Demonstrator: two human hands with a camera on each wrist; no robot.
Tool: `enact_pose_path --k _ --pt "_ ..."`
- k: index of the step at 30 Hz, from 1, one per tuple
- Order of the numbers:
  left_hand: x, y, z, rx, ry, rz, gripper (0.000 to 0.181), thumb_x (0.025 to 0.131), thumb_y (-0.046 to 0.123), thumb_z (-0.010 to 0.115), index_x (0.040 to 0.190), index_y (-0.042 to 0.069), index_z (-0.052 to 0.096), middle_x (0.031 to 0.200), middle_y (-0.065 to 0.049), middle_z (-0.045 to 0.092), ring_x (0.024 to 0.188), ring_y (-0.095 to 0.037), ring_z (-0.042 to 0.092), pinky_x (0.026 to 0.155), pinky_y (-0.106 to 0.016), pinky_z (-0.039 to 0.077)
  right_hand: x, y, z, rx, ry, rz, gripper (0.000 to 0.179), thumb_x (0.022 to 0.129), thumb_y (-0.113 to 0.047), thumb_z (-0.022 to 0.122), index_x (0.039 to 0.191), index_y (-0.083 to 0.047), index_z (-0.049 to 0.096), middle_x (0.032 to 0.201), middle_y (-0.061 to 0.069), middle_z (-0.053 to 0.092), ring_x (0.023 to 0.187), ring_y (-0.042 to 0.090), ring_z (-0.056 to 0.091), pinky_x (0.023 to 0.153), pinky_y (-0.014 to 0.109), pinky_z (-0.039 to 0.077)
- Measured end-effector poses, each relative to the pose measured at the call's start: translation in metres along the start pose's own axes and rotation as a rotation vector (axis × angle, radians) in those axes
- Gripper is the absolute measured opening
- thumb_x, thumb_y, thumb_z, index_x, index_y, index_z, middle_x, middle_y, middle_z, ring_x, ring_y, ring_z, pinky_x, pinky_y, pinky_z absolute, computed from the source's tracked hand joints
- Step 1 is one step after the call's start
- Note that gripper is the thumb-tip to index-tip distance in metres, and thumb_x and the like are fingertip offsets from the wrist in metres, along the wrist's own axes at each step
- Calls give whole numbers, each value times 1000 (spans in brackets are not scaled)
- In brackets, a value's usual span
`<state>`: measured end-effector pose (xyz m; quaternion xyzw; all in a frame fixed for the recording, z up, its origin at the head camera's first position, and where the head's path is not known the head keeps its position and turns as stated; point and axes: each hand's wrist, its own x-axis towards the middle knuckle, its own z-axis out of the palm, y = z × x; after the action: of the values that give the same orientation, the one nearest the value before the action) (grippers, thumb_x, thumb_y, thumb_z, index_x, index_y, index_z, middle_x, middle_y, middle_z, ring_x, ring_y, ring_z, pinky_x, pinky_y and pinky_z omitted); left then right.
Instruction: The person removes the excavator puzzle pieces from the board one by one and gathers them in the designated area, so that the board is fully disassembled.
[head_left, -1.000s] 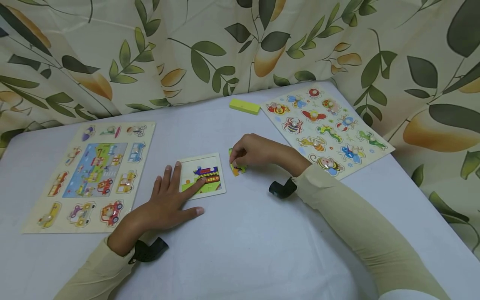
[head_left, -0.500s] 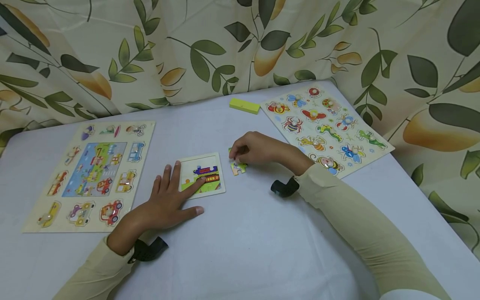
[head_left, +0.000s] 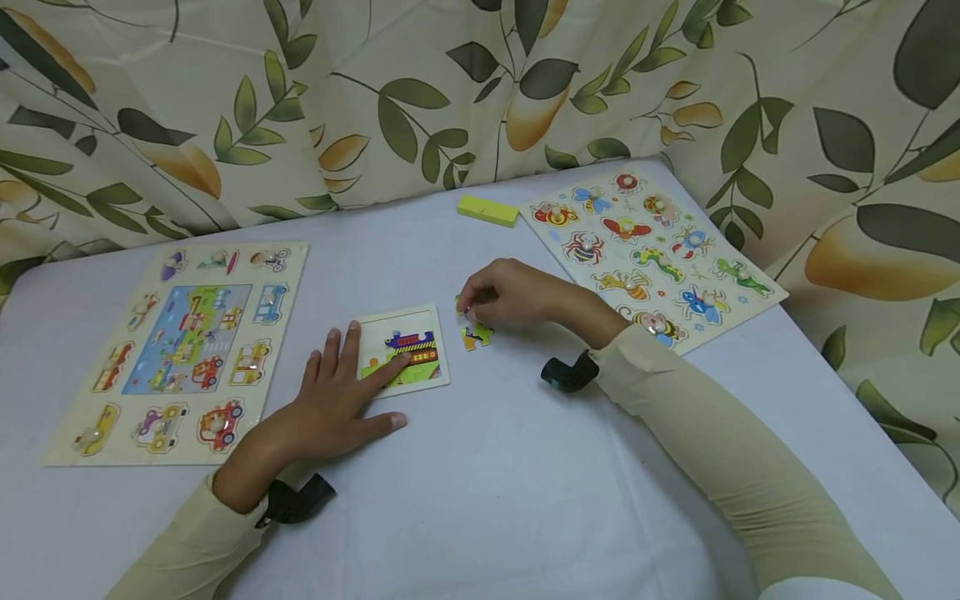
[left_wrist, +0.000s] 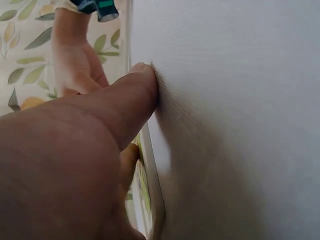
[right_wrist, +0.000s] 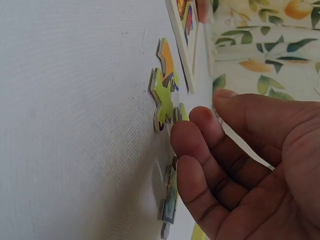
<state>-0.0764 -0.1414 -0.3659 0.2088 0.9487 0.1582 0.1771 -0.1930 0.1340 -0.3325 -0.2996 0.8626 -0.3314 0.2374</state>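
Observation:
My left hand (head_left: 330,412) lies with spread fingers on a small white-framed jigsaw tray (head_left: 442,350) in the head view. Its index finger touches the printed pieces (head_left: 420,373) fitted in the lower part of the tray; the upper left shows bare backing. Right of the tray, my right hand (head_left: 513,292) hovers low with loosely bent fingers over loose jigsaw pieces (head_left: 477,336). In the right wrist view a green and orange piece (right_wrist: 164,95) lies before the fingertips, and more pieces (right_wrist: 170,205) lie under the hand. Nothing shows between thumb and fingers.
A vehicle peg puzzle board (head_left: 288,333) lies at the left. At the right is an insect peg puzzle board (head_left: 558,250), partly behind the right forearm. A yellow block (head_left: 487,211) sits at the back, near a leaf-patterned curtain (head_left: 405,50). A white cloth (head_left: 480,500) covers the table.
My right hand has lifted and shifted slightly away from me, with the loose pieces a little more exposed below it. The left hand and tray keep their place.

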Motion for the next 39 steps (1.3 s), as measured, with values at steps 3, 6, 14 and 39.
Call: enact_pose_path --k 3,6,14,39 --pt "2 2 0 -9 5 -16 77 87 55 65 153 28 34 157 -28 -12 140 -49 -18 106 -67 -4 1 -2 1 5 -3 0 15 92 -1 62 103 -4 72 96 2 68 88 17 55 82 29 46" --pt "3 3 -1 -36 16 -11 76 87 52 67 152 28 35 157 -27 -13 140 -48 -19 106 -68 -2 2 -3 1 12 -6 -1 16 92 0 61 103 -4 72 94 3 67 87 18 55 81 29 46" --pt "7 6 -1 -50 19 32 76 91 50 63 155 28 29 157 -24 -16 141 -45 -19 106 -68 -2 9 -4 5 7 6 3 17 94 -3 61 108 -5 70 91 4 64 85 18 53 78 29 45" --pt "16 23 0 15 -65 -38 73 93 56 55 155 29 27 156 -27 -17 139 -45 -25 106 -67 -7 42 -31 24 23 6 -65 20 96 -12 63 113 -5 71 101 -1 70 95 12 59 89 25 45"
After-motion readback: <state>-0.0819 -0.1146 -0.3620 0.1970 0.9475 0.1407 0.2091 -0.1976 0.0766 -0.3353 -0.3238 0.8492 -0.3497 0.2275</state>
